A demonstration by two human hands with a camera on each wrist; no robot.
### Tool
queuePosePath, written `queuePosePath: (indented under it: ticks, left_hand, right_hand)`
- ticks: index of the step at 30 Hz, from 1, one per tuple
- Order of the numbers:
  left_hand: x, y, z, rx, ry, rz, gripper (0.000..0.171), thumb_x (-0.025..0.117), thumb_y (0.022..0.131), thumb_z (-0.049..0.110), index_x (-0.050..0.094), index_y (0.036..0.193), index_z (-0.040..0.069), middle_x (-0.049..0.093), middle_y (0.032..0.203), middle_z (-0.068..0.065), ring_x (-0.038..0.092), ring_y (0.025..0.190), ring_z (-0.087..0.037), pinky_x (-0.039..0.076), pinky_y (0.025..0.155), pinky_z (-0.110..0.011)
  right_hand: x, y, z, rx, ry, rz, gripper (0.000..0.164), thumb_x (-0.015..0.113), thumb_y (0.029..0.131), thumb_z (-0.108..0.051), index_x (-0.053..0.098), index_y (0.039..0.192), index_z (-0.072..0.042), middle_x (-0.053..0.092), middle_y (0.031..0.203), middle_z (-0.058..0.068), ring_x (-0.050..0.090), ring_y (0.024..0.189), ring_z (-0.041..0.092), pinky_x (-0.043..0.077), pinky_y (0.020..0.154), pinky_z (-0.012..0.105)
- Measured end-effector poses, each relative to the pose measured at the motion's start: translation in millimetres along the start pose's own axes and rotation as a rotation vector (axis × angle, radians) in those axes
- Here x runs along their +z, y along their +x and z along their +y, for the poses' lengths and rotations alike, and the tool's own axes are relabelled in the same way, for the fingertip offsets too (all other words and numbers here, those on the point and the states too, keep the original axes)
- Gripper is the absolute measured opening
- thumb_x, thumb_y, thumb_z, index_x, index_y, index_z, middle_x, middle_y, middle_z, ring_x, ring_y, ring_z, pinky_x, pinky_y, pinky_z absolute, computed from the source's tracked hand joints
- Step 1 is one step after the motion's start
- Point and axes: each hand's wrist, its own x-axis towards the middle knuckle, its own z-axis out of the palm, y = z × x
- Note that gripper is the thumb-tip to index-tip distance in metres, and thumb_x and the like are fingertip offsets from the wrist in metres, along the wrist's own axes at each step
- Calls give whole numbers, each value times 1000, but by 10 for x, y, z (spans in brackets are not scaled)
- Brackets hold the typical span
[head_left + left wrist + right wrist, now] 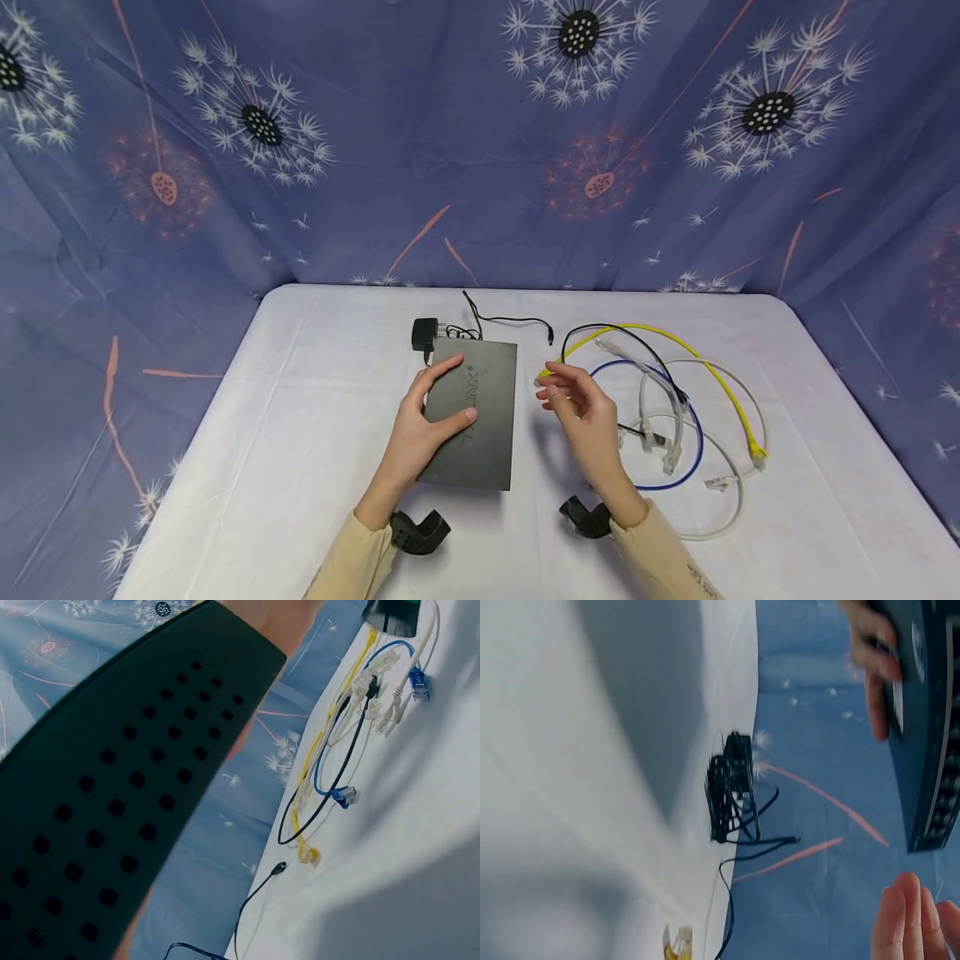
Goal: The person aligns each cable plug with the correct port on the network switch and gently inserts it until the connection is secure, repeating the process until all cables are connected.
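Note:
My left hand (427, 421) grips a flat black network switch (491, 417) by its left side, thumb and forefinger over the top face. Raised letters run along that face. The right wrist view shows its row of ports (946, 750) and left-hand fingers (874, 656) curled under its body. Rows of vent holes mark the switch's side panel (142, 780) in the left wrist view. To the right of the switch, my right hand (588, 417) hovers with loosely bent fingers and nothing in them. A yellow cable's plug (542, 377) lies close by those fingertips.
Behind the switch lies a black power adapter (424, 333) with its thin cord (513, 319). Looped network cables spread over the right of the white table (300, 417): a yellow cable (675, 337), a blue cable (701, 442), and grey ones. A patterned curtain (450, 125) hangs behind.

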Motion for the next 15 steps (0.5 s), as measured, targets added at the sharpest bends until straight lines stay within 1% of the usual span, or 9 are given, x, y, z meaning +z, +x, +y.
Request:
queuePosePath:
  ticks: [2, 7, 9, 12, 15]
  left_hand:
    - [-1, -4, -1, 1, -1, 3, 63, 77, 80, 14, 52, 136, 29, 44, 137, 1, 42, 119, -23, 30, 97, -51]
    - [-7, -15, -7, 1, 2, 0, 62, 77, 81, 15, 52, 136, 29, 43, 139, 1, 41, 122, -23, 29, 98, -52]
    - [-8, -20, -11, -3, 3, 0, 62, 77, 81, 15, 52, 136, 30, 42, 141, 2, 40, 123, -23, 30, 98, -52]
    - [-10, -25, -17, -7, 1, 0, 63, 77, 81, 15, 52, 136, 30, 40, 142, 3, 39, 125, -23, 30, 98, -52]
    - [-13, -28, -17, -4, 2, 1, 62, 77, 81, 15, 52, 136, 29, 40, 142, 4, 38, 126, -22, 29, 99, -53]
  right_hand:
    - [-17, 69, -37, 31, -6, -3, 26, 53, 88, 17, 56, 114, 17, 60, 95, 34, 66, 77, 18, 53, 68, 27]
    - [-55, 221, -54, 119, -40, 2, 31, 52, 86, 18, 56, 117, 16, 60, 99, 28, 66, 77, 21, 54, 68, 29]
    - [-71, 278, -43, 148, -63, -3, 33, 52, 86, 18, 55, 119, 15, 61, 101, 25, 66, 79, 24, 54, 68, 31]
    - [-100, 356, -9, 184, -84, -22, 35, 51, 86, 17, 54, 121, 14, 60, 105, 25, 66, 82, 25, 54, 70, 35]
    - [-136, 428, 78, 203, -84, -40, 36, 51, 87, 14, 53, 123, 13, 59, 108, 25, 66, 83, 25, 54, 72, 38]
